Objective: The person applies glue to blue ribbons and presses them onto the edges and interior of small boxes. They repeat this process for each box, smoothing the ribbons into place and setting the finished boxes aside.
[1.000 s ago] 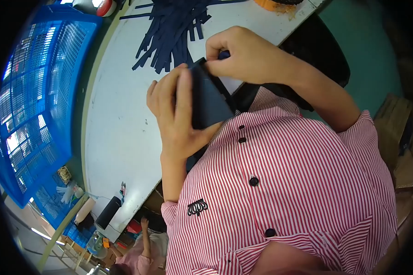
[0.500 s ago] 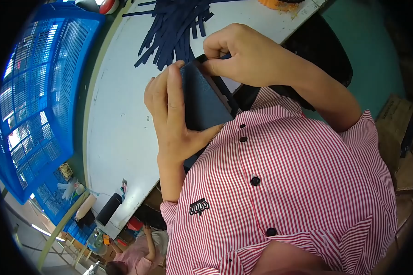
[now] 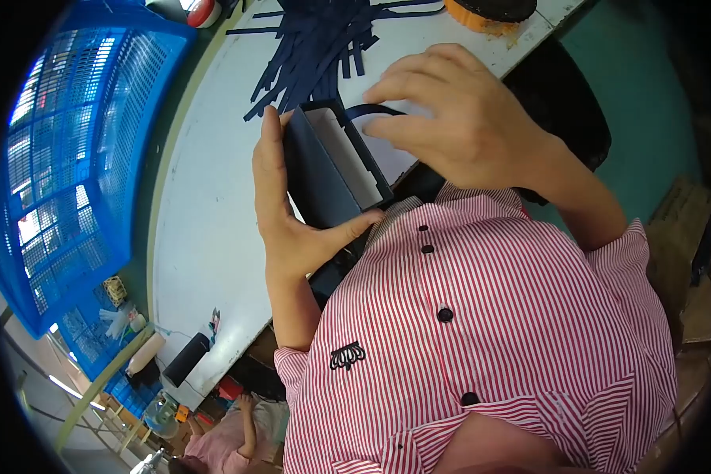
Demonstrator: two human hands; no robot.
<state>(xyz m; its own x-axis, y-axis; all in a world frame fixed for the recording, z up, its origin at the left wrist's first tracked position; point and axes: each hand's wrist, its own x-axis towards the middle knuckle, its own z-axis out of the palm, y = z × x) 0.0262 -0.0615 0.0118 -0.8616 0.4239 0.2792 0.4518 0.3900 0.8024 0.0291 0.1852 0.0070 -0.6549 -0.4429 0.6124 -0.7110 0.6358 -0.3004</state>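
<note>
A dark navy box [image 3: 324, 170] with a pale inside is tilted close to my body, its open side facing right. My left hand [image 3: 280, 213] grips it from the left, thumb along the near end and fingers at the far side. To the right of the box, my right hand [image 3: 470, 118] is raised and slightly blurred, thumb and fingers apart. A dark ribbon strip [image 3: 363, 109] curves from the box's far right edge into the gap between that thumb and the fingers; no grip on it shows. Beyond the box lies a pile of navy ribbon strips [image 3: 316, 47].
The white table [image 3: 205, 237] curves around in front of me. A blue plastic basket [image 3: 71, 174] stands at the left. An orange round container [image 3: 490, 16] is at the far right edge. A black cylinder [image 3: 186, 359] lies lower left, and another person [image 3: 225, 442] is beyond it.
The box has turned so its pale inside shows. My right hand has come off the box's edge and moved right, its fingers opening. My left hand still holds the box.
</note>
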